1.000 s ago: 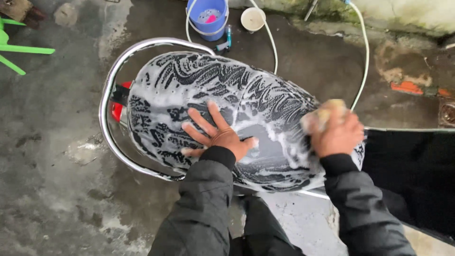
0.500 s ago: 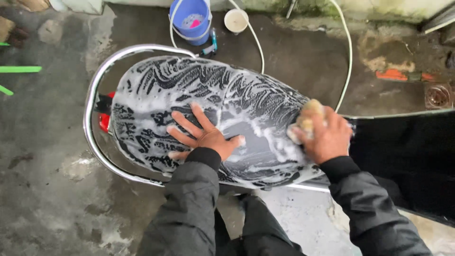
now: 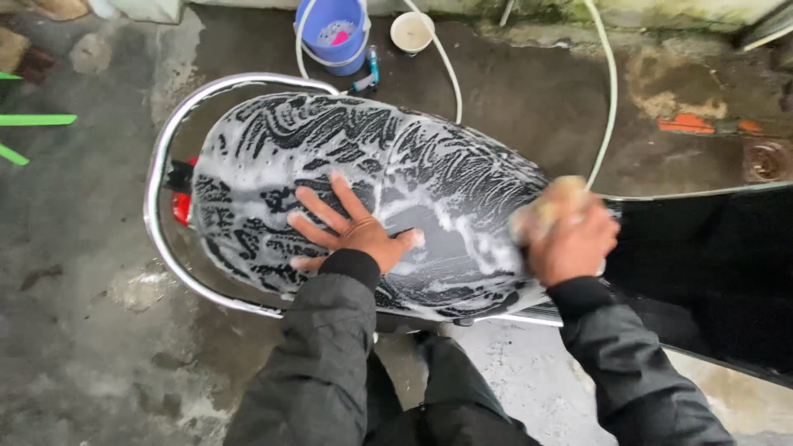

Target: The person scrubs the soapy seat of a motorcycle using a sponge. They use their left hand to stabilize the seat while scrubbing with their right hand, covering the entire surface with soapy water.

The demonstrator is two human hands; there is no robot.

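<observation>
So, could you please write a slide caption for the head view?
Left hand flat on a soapy black seat; right hand presses a yellow sponge to it.

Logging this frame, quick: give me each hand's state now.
Left hand: open, flat on the soapy seat.
Right hand: closed on the yellow sponge.

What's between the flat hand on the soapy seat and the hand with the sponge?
In the head view, only the seat itself: a dark, wiped patch edged with streaks of foam lies between the left hand and the right hand gripping the sponge.

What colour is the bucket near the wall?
Blue, seen in the head view: the bucket.
</observation>
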